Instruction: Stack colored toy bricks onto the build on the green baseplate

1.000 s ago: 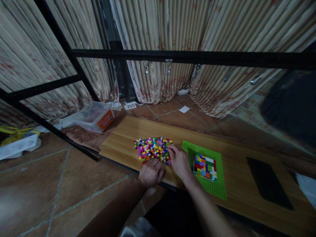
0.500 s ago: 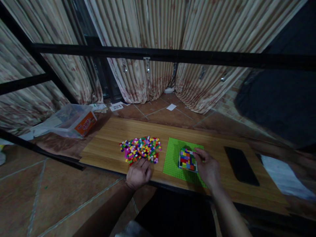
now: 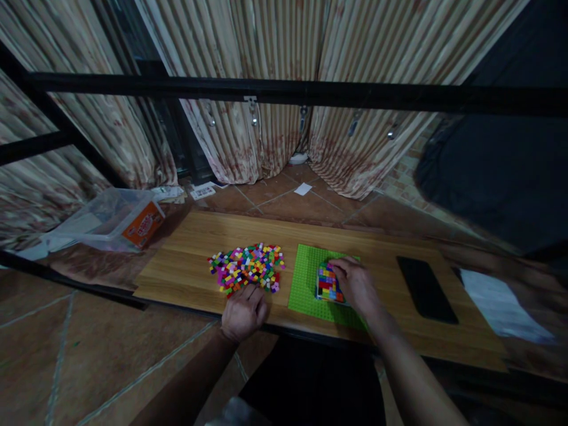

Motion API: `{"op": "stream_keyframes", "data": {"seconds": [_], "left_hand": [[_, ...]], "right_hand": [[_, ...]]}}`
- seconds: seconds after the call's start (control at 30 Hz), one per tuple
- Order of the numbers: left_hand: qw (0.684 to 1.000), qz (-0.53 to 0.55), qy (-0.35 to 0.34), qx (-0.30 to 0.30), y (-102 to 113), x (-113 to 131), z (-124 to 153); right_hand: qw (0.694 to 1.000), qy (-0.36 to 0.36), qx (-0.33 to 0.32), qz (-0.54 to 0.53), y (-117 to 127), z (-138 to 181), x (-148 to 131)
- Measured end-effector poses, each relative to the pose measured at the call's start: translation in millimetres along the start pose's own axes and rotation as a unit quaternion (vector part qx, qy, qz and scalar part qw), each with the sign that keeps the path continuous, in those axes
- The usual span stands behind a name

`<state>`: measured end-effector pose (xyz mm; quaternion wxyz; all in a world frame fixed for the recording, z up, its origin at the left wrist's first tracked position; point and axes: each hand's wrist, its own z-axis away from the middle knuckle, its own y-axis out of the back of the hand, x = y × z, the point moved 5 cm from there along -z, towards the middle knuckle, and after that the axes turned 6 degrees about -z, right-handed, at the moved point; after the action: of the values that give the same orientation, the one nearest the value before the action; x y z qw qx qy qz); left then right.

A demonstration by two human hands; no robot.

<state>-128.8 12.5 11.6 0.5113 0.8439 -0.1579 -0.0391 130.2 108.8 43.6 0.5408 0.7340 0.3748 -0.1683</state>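
My left hand (image 3: 244,312) rests at the front edge of a loose pile of small coloured toy bricks (image 3: 248,266), its fingers curled; their undersides are hidden. To the right, a green studded baseplate (image 3: 302,290) bears a blocky build of many-coloured bricks (image 3: 327,287). My right hand (image 3: 357,287) reaches over this build from the right. Its thumb and forefinger are pinched together at the far edge of the build, on a small pinkish-purple toy brick (image 3: 329,266). The hand covers the build's right part.
Right of the baseplate, a black phone-like slab (image 3: 426,290) lies on the wooden table (image 3: 177,254). White paper (image 3: 501,307) is beyond it. A clear plastic bin (image 3: 106,216) with an orange label stands left of the table. A black metal bar (image 3: 275,92) crosses before the curtains.
My right hand has moved from the build's right side to its far edge, fingertips still pinched. My left hand stays by the pile. The whole view has shifted slightly.
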Motion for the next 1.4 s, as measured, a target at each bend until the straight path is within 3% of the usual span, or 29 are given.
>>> {"op": "stream_keyframes", "data": {"seconds": [0.27, 0.9, 1.2, 1.4], "left_hand": [[1.0, 0.001, 0.003, -0.004, -2, -1, 1], [1.0, 0.002, -0.008, 0.001, -2, 0, 1], [1.0, 0.001, -0.007, 0.003, -3, -1, 2], [1.0, 0.005, 0.0, -0.007, -2, 0, 1]], "right_hand": [[1.0, 0.003, -0.005, -0.001, -1, -5, 6], [0.989, 0.008, -0.12, -0.083, 3, -19, 19], [0.987, 0.0, -0.127, -0.101, 3, -19, 16], [0.981, -0.041, -0.102, -0.157, 2, -13, 27]]}}
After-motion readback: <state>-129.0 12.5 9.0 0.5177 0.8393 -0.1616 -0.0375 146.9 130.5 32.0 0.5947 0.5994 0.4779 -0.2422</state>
